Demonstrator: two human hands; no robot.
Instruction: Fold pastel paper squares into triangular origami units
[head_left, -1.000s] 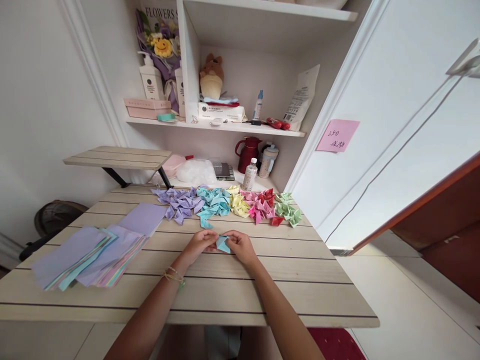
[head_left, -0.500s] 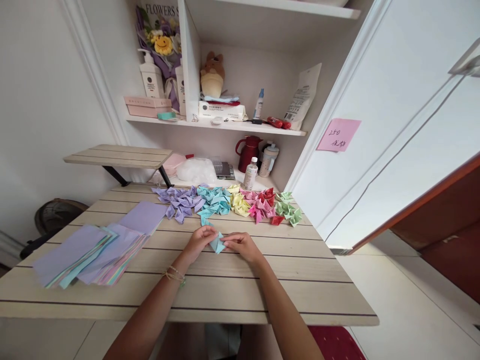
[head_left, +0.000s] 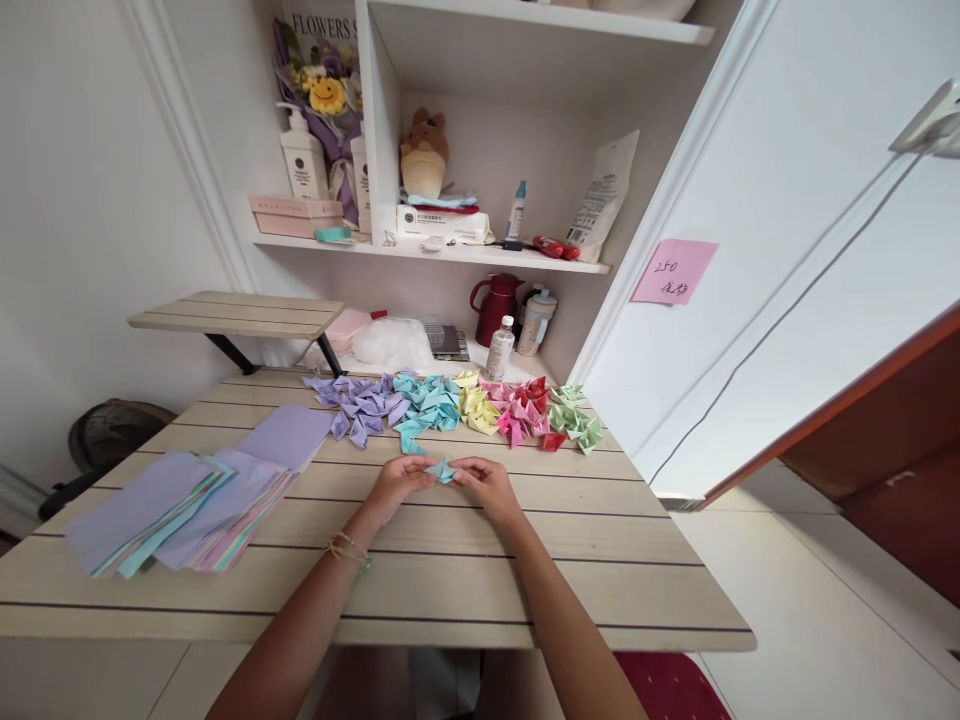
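A small light-blue folded paper piece [head_left: 443, 470] is pinched between my two hands above the middle of the table. My left hand [head_left: 399, 485] grips its left end, fingers closed, and my right hand [head_left: 487, 486] grips its right end the same way. Just beyond my hands lies a row of folded paper pieces sorted by colour: purple ones [head_left: 364, 408], blue ones [head_left: 427, 402], yellow ones [head_left: 478, 408], pink and red ones [head_left: 521, 410], and green ones [head_left: 577, 425]. My fingers hide parts of the held piece.
Fanned stacks of coloured paper sheets [head_left: 187, 510] lie on the left of the wooden table [head_left: 622, 590]. A small raised stand [head_left: 240, 312] is at the back left. A clear bottle [head_left: 500, 348] and a red jug [head_left: 496, 308] stand behind the row.
The blue paper piece has been turned from a flat diamond facing me to a lower, wider shape. Both hands have shifted slightly, their fingers now at its two ends.
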